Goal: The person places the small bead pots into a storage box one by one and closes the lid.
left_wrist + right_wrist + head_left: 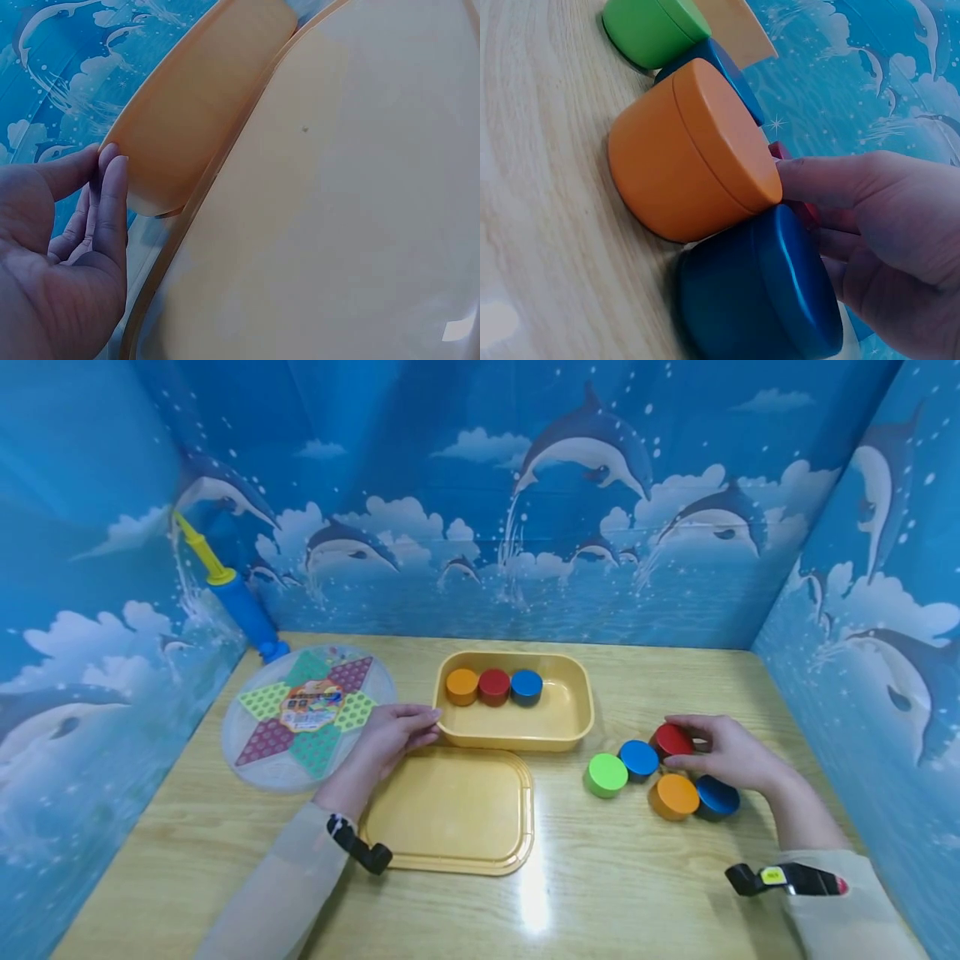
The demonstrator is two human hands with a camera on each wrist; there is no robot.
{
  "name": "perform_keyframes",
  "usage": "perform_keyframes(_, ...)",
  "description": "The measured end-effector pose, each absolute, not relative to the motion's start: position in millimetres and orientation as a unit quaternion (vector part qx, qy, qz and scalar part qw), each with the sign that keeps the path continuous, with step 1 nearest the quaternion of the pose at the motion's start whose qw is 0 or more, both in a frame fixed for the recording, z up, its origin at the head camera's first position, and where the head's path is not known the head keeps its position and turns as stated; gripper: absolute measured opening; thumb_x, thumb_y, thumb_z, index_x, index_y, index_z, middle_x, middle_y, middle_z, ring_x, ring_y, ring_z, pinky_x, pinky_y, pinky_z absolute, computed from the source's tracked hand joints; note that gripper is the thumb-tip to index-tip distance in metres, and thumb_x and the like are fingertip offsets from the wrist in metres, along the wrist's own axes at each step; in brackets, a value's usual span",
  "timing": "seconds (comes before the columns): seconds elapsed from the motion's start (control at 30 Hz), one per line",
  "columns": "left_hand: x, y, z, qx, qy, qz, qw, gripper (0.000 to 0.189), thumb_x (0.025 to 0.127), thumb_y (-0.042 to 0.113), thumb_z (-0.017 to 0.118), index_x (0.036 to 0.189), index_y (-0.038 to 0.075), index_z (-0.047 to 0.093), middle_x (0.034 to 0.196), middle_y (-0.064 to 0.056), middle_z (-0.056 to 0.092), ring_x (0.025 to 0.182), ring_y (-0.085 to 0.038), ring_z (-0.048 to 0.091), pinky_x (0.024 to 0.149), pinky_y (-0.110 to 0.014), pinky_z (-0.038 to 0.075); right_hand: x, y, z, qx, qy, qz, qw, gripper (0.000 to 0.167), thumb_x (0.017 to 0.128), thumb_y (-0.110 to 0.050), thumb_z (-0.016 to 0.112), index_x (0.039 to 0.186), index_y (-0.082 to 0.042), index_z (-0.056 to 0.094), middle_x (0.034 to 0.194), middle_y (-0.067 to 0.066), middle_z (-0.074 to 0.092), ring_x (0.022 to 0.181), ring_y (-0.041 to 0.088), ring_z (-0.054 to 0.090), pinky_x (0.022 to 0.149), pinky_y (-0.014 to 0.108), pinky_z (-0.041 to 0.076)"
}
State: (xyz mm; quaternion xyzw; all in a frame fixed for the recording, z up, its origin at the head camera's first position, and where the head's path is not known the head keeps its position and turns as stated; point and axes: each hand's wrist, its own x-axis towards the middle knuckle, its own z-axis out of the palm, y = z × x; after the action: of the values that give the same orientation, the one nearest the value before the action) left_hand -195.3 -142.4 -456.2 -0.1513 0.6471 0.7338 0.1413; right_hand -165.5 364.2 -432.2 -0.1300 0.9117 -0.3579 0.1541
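My left hand pinches the near left corner of a yellow plastic box; thumb and fingertips meet at its rim in the left wrist view. Inside the box stand an orange tin, a red tin and a blue tin in a row. On the right, my right hand grips another red tin between thumb and fingers. Around it are a green tin, a blue tin, an orange tin and a darker blue tin, which mostly hide the gripped tin in the right wrist view.
A flat yellow lid lies in front of the box. At the left is a round Chinese checkers board, with a blue and yellow hand pump leaning behind it. Dolphin-printed sheets enclose the wooden table.
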Motion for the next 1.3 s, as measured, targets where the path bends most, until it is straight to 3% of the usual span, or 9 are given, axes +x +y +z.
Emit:
perform_keyframes(0.43,-195,-143,-457,-0.148,0.643,0.738,0.142,0.032,0.1,0.006,0.074,0.127,-0.01,0.067,0.103,-0.018,0.074,0.082,-0.016,0.075,0.081,-0.03,0.066,-164,366,-431,-0.136,0.912,-0.361,0.139,0.076,0.096,-0.026,0.083,0.152,0.011,0.047,0.143,0.035,0.055,0.122,0.051,0.063,0.089,0.04,0.065)
perform_keyframes(0.97,-196,-143,-458,-0.151,0.648,0.732,0.145,0.034,0.101,0.008,0.075,0.129,-0.009,0.067,0.106,-0.018,0.074,0.086,-0.017,0.075,0.083,-0.03,0.066,-174,353,-404,-0.165,0.911,-0.364,0.104,0.072,0.096,-0.023,0.083,0.151,0.008,0.05,0.144,0.031,0.057,0.122,0.047,0.064,0.086,0.019,0.061)
perform_keyframes(1.2,-196,-143,-457,-0.155,0.648,0.731,0.146,0.034,0.101,0.008,0.075,0.129,-0.008,0.067,0.107,-0.019,0.074,0.086,-0.017,0.075,0.083,-0.03,0.066,-180,341,-391,-0.169,0.913,-0.357,0.1,0.074,0.095,-0.028,0.084,0.153,0.003,0.051,0.144,0.027,0.059,0.123,0.044,0.063,0.091,0.034,0.065)
perform_keyframes(1.3,-196,-143,-457,-0.153,0.643,0.736,0.145,0.034,0.101,0.007,0.075,0.13,-0.009,0.066,0.108,-0.02,0.073,0.085,-0.017,0.075,0.083,-0.03,0.066,-184,335,-387,-0.178,0.913,-0.356,0.092,0.072,0.095,-0.028,0.084,0.152,0.003,0.052,0.143,0.025,0.06,0.122,0.042,0.064,0.092,0.034,0.064)
